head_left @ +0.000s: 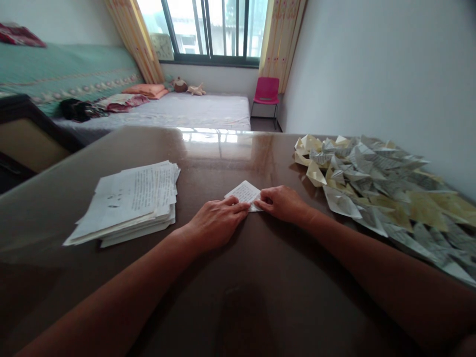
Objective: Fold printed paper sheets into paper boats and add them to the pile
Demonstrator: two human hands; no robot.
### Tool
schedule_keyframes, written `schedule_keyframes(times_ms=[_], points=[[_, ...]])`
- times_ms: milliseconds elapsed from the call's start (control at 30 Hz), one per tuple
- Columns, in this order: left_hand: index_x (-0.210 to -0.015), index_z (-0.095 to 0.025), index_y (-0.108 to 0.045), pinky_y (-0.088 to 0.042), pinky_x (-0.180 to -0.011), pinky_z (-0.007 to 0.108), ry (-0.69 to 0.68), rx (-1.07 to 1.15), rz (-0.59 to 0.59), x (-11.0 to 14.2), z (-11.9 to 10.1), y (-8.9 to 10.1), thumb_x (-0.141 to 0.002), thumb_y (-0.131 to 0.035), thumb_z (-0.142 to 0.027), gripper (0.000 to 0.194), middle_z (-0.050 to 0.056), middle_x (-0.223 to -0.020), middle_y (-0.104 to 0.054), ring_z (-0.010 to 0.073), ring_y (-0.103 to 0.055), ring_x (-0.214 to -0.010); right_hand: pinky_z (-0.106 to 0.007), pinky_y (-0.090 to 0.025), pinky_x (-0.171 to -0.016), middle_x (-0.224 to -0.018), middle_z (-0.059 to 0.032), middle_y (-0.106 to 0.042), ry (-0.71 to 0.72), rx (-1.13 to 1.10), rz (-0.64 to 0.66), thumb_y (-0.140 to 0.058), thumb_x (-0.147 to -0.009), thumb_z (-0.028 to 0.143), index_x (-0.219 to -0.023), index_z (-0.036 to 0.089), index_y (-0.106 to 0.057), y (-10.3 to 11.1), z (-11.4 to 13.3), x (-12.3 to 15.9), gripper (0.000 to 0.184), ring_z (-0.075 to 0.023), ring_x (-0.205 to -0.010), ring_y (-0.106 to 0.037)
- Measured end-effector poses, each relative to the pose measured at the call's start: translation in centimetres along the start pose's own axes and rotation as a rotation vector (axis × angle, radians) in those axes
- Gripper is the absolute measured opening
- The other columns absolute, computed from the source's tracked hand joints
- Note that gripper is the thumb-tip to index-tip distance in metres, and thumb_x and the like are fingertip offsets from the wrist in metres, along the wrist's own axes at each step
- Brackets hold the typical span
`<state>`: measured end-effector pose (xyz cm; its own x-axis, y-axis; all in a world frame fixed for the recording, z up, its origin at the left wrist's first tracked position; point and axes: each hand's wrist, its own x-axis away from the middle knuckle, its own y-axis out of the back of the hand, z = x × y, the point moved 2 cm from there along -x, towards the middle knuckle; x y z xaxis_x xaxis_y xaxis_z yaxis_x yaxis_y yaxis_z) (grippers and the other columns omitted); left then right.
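Note:
A small folded sheet of printed paper (243,192) lies on the brown table in front of me, its pointed corner facing away. My left hand (217,220) presses on its near left edge, fingers together and partly curled. At the right edge, my right hand (280,202) has thumb and forefinger pinched on the paper. The fingers cover the paper's lower part, so its full outline is hidden.
To the left lies a stack of printed sheets (126,196). A large heap of folded paper boats (357,168) spreads along the right side by the wall. Beyond the glossy table (208,168) are a bed (215,109) and a pink chair (267,91) under a window.

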<state>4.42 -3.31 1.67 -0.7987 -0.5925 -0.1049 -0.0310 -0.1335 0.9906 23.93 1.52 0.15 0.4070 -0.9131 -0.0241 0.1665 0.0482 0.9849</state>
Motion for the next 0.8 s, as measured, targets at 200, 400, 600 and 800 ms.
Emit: schedule_keyframes(times_ms=[200,400,600,800], points=[[-0.12,-0.021,-0.059,-0.051,-0.086,0.03,0.014,0.01,-0.006,0.0,0.1,-0.1,-0.089,-0.042,-0.017,0.036,0.002,-0.129,-0.06,0.0195,-0.053,-0.111,-0.025,-0.03,-0.059,-0.099,-0.0029,-0.065,0.31,0.054,-0.061,-0.051,-0.092,0.034,-0.103,0.025,-0.065,1.7,0.8,1.0,0.02,-0.0137,-0.076,-0.059],[-0.121,-0.021,-0.059,-0.051,-0.086,0.031,0.023,0.027,-0.002,-0.1,0.0,0.2,-0.088,-0.043,-0.017,0.037,0.002,-0.13,-0.06,0.0195,-0.053,-0.112,-0.029,-0.035,-0.065,-0.1,-0.0088,-0.065,0.516,0.333,0.048,-0.051,-0.091,0.018,-0.109,0.019,-0.064,2.6,3.2,3.5,0.022,-0.0204,-0.091,-0.057],[-0.12,-0.022,-0.06,-0.05,-0.085,0.029,0.021,0.023,0.011,0.0,0.0,0.3,-0.088,-0.043,-0.017,0.036,0.0,-0.131,-0.059,0.0188,-0.053,-0.112,-0.035,-0.037,-0.065,-0.097,-0.014,-0.065,0.307,0.454,0.11,-0.05,-0.087,0.011,-0.085,0.016,-0.071,2.6,4.5,5.0,0.021,-0.0255,-0.09,-0.056],[-0.119,-0.021,-0.06,-0.05,-0.088,0.031,0.026,0.024,-0.019,0.0,0.0,-0.1,-0.091,-0.041,-0.018,0.034,0.001,-0.129,-0.061,0.0192,-0.054,-0.111,-0.035,-0.037,-0.064,-0.098,-0.016,-0.066,0.244,0.458,0.021,-0.049,-0.088,0.011,-0.091,0.014,-0.07,3.2,5.0,4.5,0.021,-0.0256,-0.088,-0.056]])
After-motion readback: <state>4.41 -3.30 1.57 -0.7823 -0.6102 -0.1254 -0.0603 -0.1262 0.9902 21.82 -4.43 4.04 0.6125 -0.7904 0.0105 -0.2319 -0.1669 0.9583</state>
